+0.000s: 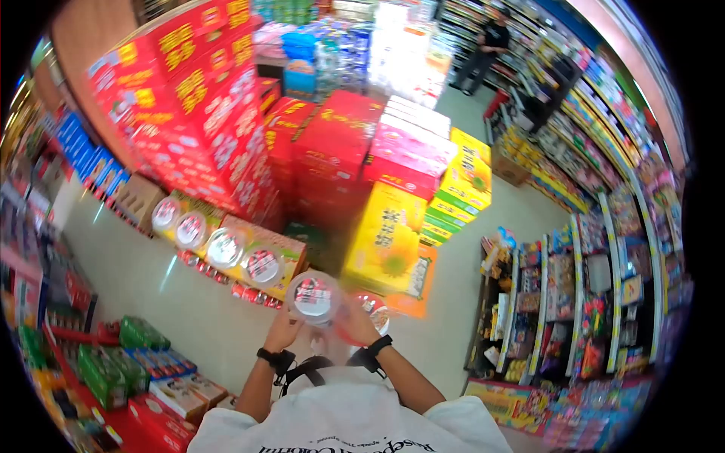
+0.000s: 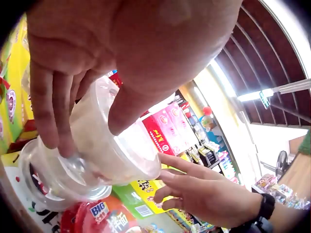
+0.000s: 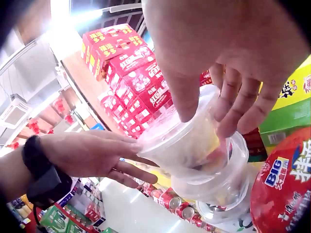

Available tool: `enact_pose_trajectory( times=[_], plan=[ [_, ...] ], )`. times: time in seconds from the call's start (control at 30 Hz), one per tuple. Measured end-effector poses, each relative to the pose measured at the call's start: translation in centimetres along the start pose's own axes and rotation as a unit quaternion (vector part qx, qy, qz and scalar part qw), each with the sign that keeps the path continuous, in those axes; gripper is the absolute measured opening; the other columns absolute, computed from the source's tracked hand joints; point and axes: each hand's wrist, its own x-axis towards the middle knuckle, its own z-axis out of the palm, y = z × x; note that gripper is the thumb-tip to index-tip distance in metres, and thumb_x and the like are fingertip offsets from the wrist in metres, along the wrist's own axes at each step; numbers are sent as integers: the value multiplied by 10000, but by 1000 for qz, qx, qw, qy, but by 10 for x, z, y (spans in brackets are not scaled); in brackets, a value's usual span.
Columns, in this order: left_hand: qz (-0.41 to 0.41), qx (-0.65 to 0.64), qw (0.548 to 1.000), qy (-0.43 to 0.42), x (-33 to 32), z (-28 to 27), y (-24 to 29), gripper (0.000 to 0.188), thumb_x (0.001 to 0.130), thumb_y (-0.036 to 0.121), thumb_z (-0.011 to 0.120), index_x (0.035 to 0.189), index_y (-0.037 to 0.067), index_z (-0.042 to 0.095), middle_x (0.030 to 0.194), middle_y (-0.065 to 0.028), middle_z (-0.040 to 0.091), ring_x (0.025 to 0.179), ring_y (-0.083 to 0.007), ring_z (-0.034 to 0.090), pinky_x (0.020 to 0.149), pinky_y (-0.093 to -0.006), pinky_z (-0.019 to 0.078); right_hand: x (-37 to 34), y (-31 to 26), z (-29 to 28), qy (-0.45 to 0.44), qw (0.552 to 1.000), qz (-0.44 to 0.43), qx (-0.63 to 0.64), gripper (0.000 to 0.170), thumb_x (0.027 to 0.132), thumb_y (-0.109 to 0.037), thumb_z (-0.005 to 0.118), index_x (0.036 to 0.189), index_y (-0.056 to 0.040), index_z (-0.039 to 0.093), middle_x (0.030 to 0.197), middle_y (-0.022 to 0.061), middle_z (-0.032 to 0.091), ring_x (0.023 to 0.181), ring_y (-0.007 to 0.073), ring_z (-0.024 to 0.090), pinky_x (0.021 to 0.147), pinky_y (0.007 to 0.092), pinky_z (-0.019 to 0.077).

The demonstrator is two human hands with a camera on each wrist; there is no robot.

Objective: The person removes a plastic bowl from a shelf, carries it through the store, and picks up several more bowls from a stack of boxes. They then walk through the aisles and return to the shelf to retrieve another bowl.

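A clear plastic tub (image 1: 313,297) with a printed lid is between my two hands, over the end of the carton row. My left hand (image 2: 97,53) grips its side with thumb and fingers. From the other side, my right hand (image 3: 228,58) holds the same tub, thumb near the lid's rim and fingers down the wall. Under it in the right wrist view stands another clear tub (image 3: 214,190), overlapped by the upper one. A red instant noodle bowl (image 3: 282,184) marked BIG sits right beside these tubs.
Several similar lidded tubs (image 1: 225,247) stand in a row on cartons to the left. Yellow drink cartons (image 1: 387,234) rise just ahead on the right, with a tall stack of red boxes (image 1: 189,98) behind. Shelves (image 1: 559,302) line the right; a person (image 1: 491,45) stands far back.
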Motion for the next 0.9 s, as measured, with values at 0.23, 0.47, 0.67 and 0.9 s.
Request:
enact_pose_trajectory(
  times=[0.23,0.47,0.67,0.9],
  plan=[
    [-22,281,954,-105,-4,-15,-14,457,942,424,657,1106,-3,658,824,-111,752,838,-275,731,739,-396,554,-51,-9,-43,3,999,40,-11,593,944,-331,696,1457,-111,496,1201,176,692,1146,327,635,957,418,501],
    [22,354,843,-405,-34,82,45,414,983,437,596,1051,42,699,814,-81,766,773,-224,733,728,-362,551,-194,76,-92,172,975,79,119,508,969,-325,679,1397,-75,567,1109,147,708,1004,244,669,907,372,539],
    [273,299,721,-563,-120,243,130,468,994,419,616,1240,21,608,1025,-202,730,955,-330,719,814,-402,558,-424,95,-137,378,900,192,106,408,985,-230,666,1353,-64,608,1091,98,716,971,182,678,883,343,550],
    [305,337,599,-659,-212,427,114,449,978,399,641,1240,37,608,1090,-187,731,995,-340,714,836,-417,564,-706,90,-72,668,659,306,156,377,987,-238,666,1278,0,627,989,95,714,857,169,694,798,313,560]
  ],
)
